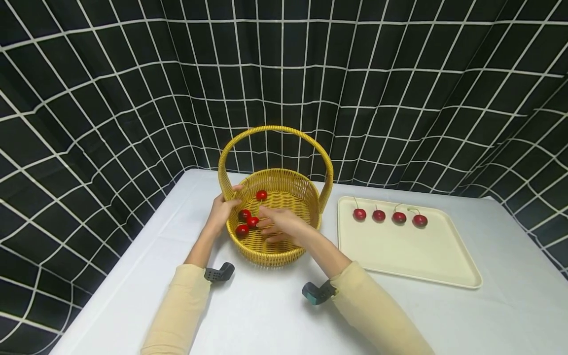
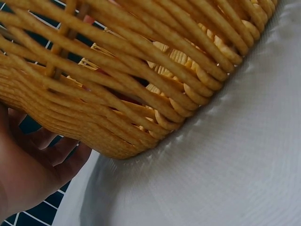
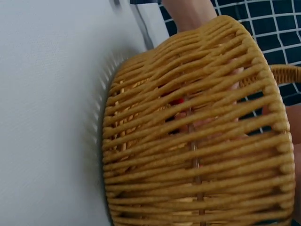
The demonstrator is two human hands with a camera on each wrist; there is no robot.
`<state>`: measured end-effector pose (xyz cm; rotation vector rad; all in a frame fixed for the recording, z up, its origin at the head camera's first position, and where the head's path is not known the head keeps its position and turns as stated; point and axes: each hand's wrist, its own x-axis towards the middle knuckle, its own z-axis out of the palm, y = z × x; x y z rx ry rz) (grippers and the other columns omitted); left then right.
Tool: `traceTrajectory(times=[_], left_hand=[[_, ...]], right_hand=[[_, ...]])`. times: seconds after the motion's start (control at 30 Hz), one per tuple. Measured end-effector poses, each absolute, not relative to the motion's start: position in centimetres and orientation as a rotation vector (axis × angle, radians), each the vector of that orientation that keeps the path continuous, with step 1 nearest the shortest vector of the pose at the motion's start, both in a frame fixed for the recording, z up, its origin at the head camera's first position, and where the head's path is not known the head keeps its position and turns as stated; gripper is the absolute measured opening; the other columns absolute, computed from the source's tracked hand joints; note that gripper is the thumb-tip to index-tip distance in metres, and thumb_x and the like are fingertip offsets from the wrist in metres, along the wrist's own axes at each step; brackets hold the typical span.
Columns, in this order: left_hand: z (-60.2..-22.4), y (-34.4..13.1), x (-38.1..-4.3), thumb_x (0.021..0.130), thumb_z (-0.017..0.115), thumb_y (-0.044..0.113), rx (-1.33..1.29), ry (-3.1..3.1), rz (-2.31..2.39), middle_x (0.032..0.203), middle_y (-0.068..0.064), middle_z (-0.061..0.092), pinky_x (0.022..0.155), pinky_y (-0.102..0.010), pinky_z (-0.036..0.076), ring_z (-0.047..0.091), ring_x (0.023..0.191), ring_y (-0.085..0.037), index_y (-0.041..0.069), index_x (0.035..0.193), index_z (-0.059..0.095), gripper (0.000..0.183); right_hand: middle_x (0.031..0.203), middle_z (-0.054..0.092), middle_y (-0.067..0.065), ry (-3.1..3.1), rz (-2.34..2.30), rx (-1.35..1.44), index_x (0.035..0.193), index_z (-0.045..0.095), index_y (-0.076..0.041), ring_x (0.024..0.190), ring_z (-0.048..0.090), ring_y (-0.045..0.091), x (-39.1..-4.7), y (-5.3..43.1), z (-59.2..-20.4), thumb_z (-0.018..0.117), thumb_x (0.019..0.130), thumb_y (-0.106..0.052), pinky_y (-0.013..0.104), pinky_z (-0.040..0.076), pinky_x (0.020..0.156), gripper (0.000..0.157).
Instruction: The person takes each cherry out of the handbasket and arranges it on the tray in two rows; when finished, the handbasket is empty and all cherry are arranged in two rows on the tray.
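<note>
A yellow woven basket [image 1: 266, 258] with a tall arched handle stands on the table. My left hand [image 1: 220, 211] holds its left rim by the foot of the handle; in the left wrist view the fingers [image 2: 70, 162] curl against the wicker. Inside lie several red cherries: one cherry [image 1: 261, 195] toward the back, another cherry [image 1: 242, 231] with others grouped at the left. My right hand [image 1: 284, 226] reaches over the near right rim into the basket, its fingers loosely spread just right of the grouped cherries. The wicker hides most of that hand in the right wrist view.
To the right lies a cream tray [image 1: 408, 256]. Along its far side sits a row of several stemmed cherries, with one cherry [image 1: 359, 214] at the left end. A white cloth [image 1: 262, 315] covers the table, and a black gridded curtain [image 1: 284, 74] hangs behind.
</note>
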<state>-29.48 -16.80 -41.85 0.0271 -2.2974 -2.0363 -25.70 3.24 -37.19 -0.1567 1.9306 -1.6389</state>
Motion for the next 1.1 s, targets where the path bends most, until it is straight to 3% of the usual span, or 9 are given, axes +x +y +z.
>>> traceTrajectory(times=[0.53,0.8,1.1], left_hand=[[-42.1,-16.8,-29.7,0.088,0.051,0.005,0.031,-2.282,-2.047,0.139,-0.016,0.047,0.107,-0.043,0.028,0.043,0.126,-0.028,0.007,0.136,0.051,0.047],[-41.8,-16.7,-29.3,0.087,0.051,0.006,-0.021,-2.268,-2.013,0.134,-0.017,0.051,0.103,-0.043,0.032,0.047,0.121,-0.029,0.007,0.132,0.055,0.045],[-41.8,-16.8,-29.6,0.090,0.049,0.004,0.033,-2.283,-2.065,0.139,-0.017,0.047,0.106,-0.042,0.030,0.043,0.125,-0.029,0.005,0.136,0.050,0.047]], right_hand=[[0.131,0.052,0.018,1.927,-1.565,-0.142,0.138,0.046,-0.001,0.114,0.055,0.033,-25.7,0.6,-37.7,0.051,0.097,-0.042,0.045,0.050,0.087,0.059],[0.120,0.055,0.017,1.932,-1.570,-0.113,0.137,0.049,-0.004,0.106,0.058,0.033,-26.0,0.0,-38.0,0.050,0.097,-0.042,0.043,0.051,0.084,0.055],[0.111,0.056,0.017,1.921,-1.576,-0.074,0.139,0.042,-0.001,0.097,0.060,0.032,-26.1,-0.3,-38.2,0.054,0.097,-0.036,0.042,0.054,0.078,0.057]])
